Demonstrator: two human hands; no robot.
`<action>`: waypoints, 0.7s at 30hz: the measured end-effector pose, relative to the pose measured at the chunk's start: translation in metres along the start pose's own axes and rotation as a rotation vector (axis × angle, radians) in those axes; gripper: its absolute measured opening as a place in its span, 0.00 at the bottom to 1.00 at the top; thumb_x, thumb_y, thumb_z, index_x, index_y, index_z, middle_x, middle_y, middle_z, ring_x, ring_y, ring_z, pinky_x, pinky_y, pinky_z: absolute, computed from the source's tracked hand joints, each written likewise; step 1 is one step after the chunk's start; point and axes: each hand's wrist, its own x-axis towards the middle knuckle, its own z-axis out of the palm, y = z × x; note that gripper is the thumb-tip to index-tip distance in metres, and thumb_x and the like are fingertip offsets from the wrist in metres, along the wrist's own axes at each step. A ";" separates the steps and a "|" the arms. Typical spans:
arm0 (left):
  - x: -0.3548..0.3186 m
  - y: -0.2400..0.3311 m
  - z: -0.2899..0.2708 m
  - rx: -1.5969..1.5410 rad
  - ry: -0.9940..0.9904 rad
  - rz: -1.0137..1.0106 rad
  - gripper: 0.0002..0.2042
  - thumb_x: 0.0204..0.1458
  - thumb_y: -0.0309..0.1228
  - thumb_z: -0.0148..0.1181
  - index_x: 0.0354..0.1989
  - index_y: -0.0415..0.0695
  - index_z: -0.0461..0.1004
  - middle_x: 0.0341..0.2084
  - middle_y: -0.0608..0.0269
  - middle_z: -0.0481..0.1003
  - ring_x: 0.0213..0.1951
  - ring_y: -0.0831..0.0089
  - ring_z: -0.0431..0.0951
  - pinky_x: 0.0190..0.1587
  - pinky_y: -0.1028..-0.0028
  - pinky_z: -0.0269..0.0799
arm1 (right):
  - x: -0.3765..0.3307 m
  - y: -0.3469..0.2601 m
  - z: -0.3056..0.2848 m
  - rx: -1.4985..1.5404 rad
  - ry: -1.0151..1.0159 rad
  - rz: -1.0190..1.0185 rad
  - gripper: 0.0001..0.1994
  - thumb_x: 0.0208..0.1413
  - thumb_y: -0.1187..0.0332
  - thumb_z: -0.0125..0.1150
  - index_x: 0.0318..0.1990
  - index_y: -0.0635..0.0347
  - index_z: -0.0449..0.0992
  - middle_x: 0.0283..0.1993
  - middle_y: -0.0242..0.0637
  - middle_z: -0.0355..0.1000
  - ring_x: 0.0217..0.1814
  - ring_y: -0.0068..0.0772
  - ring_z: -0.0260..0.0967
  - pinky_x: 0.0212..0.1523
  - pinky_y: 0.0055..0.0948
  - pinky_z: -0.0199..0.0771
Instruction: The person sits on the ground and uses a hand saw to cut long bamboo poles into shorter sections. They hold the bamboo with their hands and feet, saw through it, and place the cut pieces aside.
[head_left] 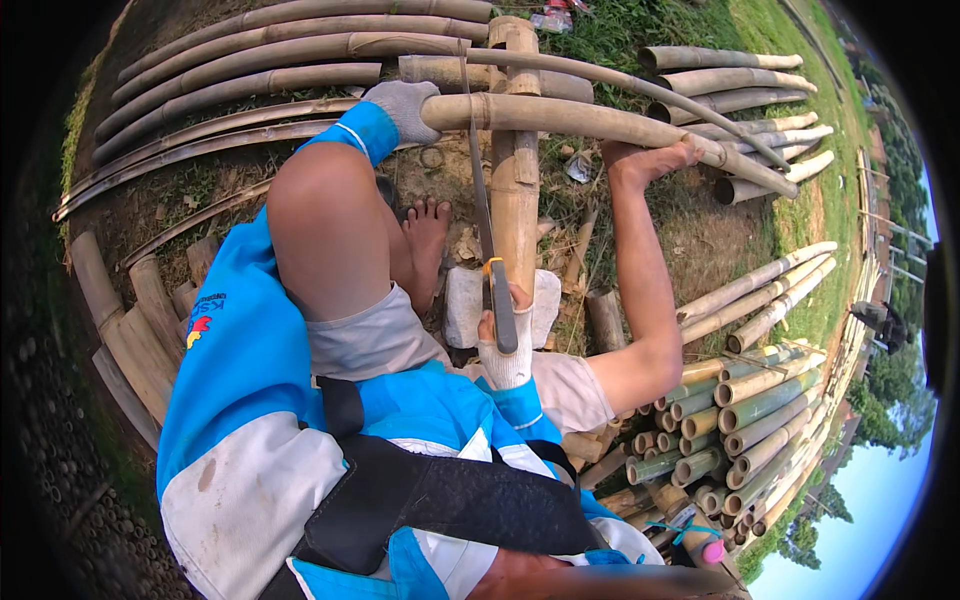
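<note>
Gripping the handle of a handsaw (484, 215), the gloved right hand (503, 345) is closed firmly around it, near the lap. The blade runs up and away from the hand to meet a pale bamboo pole (600, 125) that lies across an upright bamboo post (515, 170). The gloved left hand (403, 105) is wrapped around the pole's cut end, just left of the blade, holding it down. A bare right foot (650, 160) presses on the pole to the right of the post; the left foot (428, 235) rests on the ground near a flat stone (463, 305).

Progress, as judged: blade sits at the pole's near side; depth of cut cannot be read, and the pole looks unsevered. Cut bamboo sections (740, 420) are stacked to the right, long poles (250, 60) lie beyond on the grass.
</note>
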 end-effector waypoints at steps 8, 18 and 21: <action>-0.004 0.007 -0.008 0.003 -0.051 -0.003 0.31 0.39 0.50 0.74 0.54 0.52 0.78 0.46 0.48 0.83 0.49 0.46 0.82 0.53 0.53 0.78 | 0.160 0.023 0.090 0.194 0.080 -0.081 0.27 0.55 0.79 0.62 0.63 0.63 0.64 0.56 0.46 0.69 0.56 0.44 0.71 0.60 0.38 0.72; 0.024 0.029 -0.004 0.235 -0.126 0.028 0.26 0.42 0.45 0.73 0.49 0.46 0.76 0.44 0.45 0.83 0.49 0.46 0.83 0.52 0.53 0.79 | -0.073 -0.021 -0.020 0.156 0.034 0.318 0.28 0.54 0.77 0.59 0.65 0.62 0.65 0.57 0.50 0.70 0.58 0.45 0.72 0.61 0.39 0.72; 0.029 0.041 0.001 0.187 -0.092 -0.050 0.27 0.43 0.46 0.72 0.50 0.46 0.76 0.45 0.44 0.83 0.49 0.46 0.83 0.52 0.53 0.79 | -0.015 -0.006 0.005 0.025 0.033 0.090 0.29 0.53 0.77 0.60 0.65 0.61 0.65 0.57 0.51 0.70 0.56 0.48 0.72 0.60 0.40 0.73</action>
